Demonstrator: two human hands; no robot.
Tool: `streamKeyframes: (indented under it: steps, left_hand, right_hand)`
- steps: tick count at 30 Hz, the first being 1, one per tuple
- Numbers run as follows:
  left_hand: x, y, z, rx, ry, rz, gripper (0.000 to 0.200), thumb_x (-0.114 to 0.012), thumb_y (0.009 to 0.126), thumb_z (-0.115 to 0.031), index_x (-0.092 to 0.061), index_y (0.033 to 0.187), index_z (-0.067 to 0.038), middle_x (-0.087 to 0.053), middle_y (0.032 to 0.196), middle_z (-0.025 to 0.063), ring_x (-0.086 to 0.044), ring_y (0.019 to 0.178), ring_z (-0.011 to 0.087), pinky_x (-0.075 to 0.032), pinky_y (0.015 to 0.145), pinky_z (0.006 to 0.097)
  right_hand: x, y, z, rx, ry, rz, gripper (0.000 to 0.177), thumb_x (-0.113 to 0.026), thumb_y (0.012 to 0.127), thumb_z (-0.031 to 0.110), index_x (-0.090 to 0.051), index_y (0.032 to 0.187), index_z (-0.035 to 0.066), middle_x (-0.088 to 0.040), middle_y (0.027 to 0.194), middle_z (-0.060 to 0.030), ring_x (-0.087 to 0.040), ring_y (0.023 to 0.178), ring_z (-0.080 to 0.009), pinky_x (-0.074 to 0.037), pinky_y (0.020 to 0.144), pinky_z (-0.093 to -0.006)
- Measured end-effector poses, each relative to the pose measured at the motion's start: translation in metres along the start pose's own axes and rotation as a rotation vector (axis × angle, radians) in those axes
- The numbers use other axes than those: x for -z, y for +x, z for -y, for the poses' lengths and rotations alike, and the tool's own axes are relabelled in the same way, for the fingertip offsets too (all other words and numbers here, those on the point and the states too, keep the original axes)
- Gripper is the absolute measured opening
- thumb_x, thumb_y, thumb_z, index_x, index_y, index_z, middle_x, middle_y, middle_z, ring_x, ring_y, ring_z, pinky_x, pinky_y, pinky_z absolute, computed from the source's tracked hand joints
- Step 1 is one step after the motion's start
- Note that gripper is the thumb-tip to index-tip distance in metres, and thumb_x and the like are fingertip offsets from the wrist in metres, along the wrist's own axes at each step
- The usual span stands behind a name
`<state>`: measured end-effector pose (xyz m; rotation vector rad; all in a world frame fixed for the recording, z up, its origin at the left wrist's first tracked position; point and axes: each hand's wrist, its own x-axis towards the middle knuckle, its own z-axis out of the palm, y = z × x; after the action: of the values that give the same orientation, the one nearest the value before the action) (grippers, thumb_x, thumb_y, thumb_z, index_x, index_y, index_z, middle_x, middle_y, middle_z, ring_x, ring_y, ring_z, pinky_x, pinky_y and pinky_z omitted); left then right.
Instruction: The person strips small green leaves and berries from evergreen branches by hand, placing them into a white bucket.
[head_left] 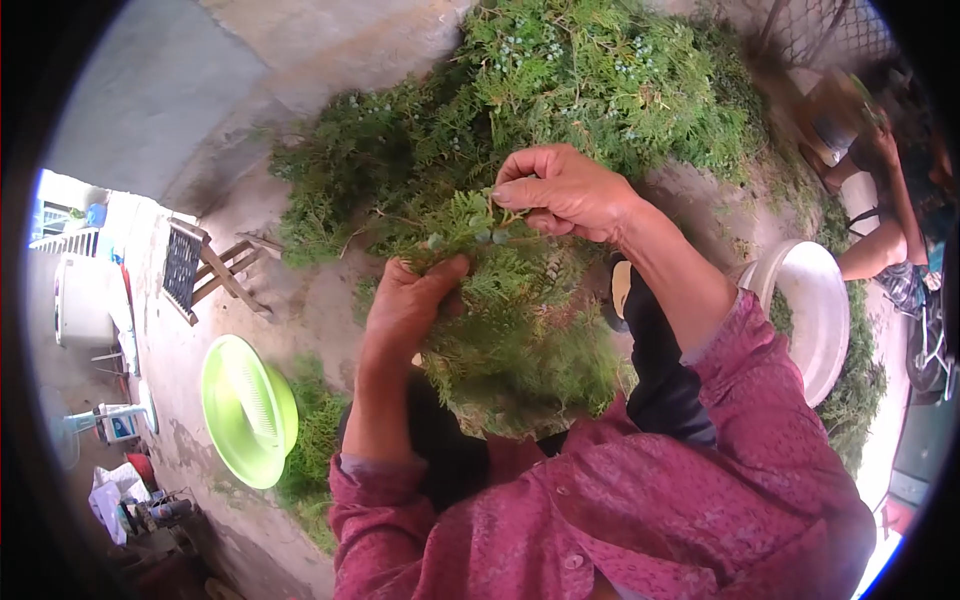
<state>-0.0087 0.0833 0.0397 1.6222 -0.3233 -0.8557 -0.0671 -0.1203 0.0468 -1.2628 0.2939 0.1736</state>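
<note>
My left hand (412, 300) is closed around the lower end of a green evergreen sprig (465, 225) with scale-like leaves. Small blue-green cones (490, 236) hang along this sprig. The thumb and forefinger of my right hand (570, 195) pinch at its upper part, beside the cones; whether a cone is between the fingertips is hard to make out. Below both hands, more loose evergreen foliage (530, 350) lies over my lap. A large heap of cut evergreen branches (600, 90), many bearing cones, spreads on the ground in front of me.
A lime-green plastic basin (222, 410) stands tilted at the left, near a small wooden folding stool (225, 270). A white tub (825, 320) is on the right. Beyond it sits another person (890, 170). Household clutter (140, 500) fills the lower left.
</note>
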Motion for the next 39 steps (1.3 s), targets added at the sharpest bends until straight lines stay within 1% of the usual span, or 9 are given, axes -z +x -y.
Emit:
streamKeyframes:
  steps: [5, 9, 11, 15, 18, 29, 32, 35, 39]
  left_hand:
    - [0.002, -0.003, 0.002, 0.006, -0.013, -0.002, 0.008, -0.059, 0.081, -0.014, -0.063, 0.085, -0.008, -0.056, 0.065, -0.0048, -0.046, 0.049, 0.0036, -0.037, 0.044, 0.0186]
    - [0.005, -0.001, 0.005, 0.019, 0.019, 0.045, 0.009, -0.060, 0.081, -0.014, -0.063, 0.084, -0.007, -0.056, 0.063, -0.0046, -0.045, 0.049, 0.0031, -0.035, 0.044, 0.0183]
    - [0.005, -0.001, 0.004, 0.020, 0.029, 0.066, 0.009, -0.060, 0.081, -0.014, -0.063, 0.084, -0.006, -0.055, 0.062, -0.0046, -0.045, 0.049, 0.0031, -0.035, 0.043, 0.0183]
    - [0.001, -0.003, 0.000, 0.038, 0.017, 0.095, 0.009, -0.059, 0.082, -0.013, -0.063, 0.084, -0.006, -0.054, 0.061, -0.0041, -0.045, 0.049, 0.0029, -0.034, 0.043, 0.0182]
    - [0.001, -0.002, 0.001, 0.037, 0.009, 0.117, 0.009, -0.059, 0.082, -0.013, -0.063, 0.084, -0.006, -0.054, 0.061, -0.0042, -0.045, 0.048, 0.0029, -0.034, 0.043, 0.0184]
    - [0.006, -0.001, 0.004, 0.048, -0.004, 0.080, 0.009, -0.059, 0.082, -0.014, -0.063, 0.084, -0.007, -0.055, 0.062, -0.0048, -0.046, 0.048, 0.0040, -0.039, 0.044, 0.0187]
    - [0.004, -0.002, 0.000, 0.072, -0.018, 0.004, 0.010, -0.059, 0.081, -0.016, -0.063, 0.083, -0.007, -0.054, 0.061, -0.0045, -0.046, 0.048, 0.0044, -0.039, 0.044, 0.0192]
    - [0.007, 0.009, 0.007, 0.078, -0.001, -0.054, 0.010, -0.059, 0.081, -0.016, -0.061, 0.083, -0.006, -0.054, 0.063, -0.0031, -0.046, 0.048, 0.0059, -0.038, 0.043, 0.0205]
    - [0.000, 0.015, 0.012, 0.043, -0.016, -0.044, 0.010, -0.059, 0.081, -0.016, -0.057, 0.081, -0.006, -0.050, 0.062, -0.0026, -0.046, 0.047, 0.0075, -0.037, 0.043, 0.0225]
  right_hand:
    - [0.022, -0.004, 0.007, 0.147, 0.144, -0.177, 0.011, -0.060, 0.075, 0.011, -0.052, 0.069, 0.005, -0.050, 0.062, -0.0018, -0.033, 0.038, -0.0037, -0.021, 0.031, -0.0188]
    - [0.046, -0.004, 0.001, 0.232, 0.507, 0.081, 0.013, -0.057, 0.077, 0.015, -0.051, 0.081, 0.004, -0.052, 0.070, -0.0053, -0.039, 0.044, -0.0050, -0.024, 0.032, -0.0171]
    - [0.031, -0.006, -0.003, 0.097, 0.447, 0.105, 0.019, -0.056, 0.080, 0.020, -0.051, 0.088, 0.004, -0.052, 0.076, -0.0052, -0.044, 0.050, -0.0063, -0.026, 0.032, -0.0152]
    - [0.018, -0.003, -0.006, 0.024, 0.274, 0.135, 0.024, -0.056, 0.083, 0.030, -0.054, 0.091, 0.007, -0.051, 0.077, -0.0035, -0.042, 0.047, -0.0069, -0.025, 0.031, -0.0127]
    - [0.011, -0.002, -0.006, -0.165, 0.145, 0.179, 0.026, -0.055, 0.084, 0.033, -0.055, 0.090, 0.008, -0.054, 0.077, -0.0041, -0.040, 0.043, -0.0027, -0.024, 0.031, -0.0122]
    - [0.021, 0.004, -0.008, -0.080, 0.151, 0.177, 0.014, -0.065, 0.075, 0.011, -0.055, 0.083, 0.005, -0.054, 0.066, -0.0003, -0.036, 0.040, -0.0009, -0.022, 0.031, -0.0133]
    - [0.043, 0.004, 0.001, 0.116, 0.647, 0.081, 0.011, -0.058, 0.074, 0.004, -0.049, 0.079, 0.006, -0.052, 0.072, -0.0016, -0.039, 0.046, -0.0026, -0.024, 0.030, -0.0132]
    - [0.033, -0.004, 0.007, 0.147, 0.596, -0.011, 0.016, -0.060, 0.074, 0.006, -0.050, 0.086, 0.005, -0.053, 0.071, -0.0028, -0.045, 0.048, -0.0056, -0.026, 0.032, -0.0130]
    - [0.004, -0.001, 0.001, 0.084, 0.128, -0.068, 0.009, -0.060, 0.076, 0.009, -0.054, 0.081, 0.005, -0.052, 0.069, -0.0006, -0.046, 0.052, -0.0042, -0.029, 0.034, -0.0149]
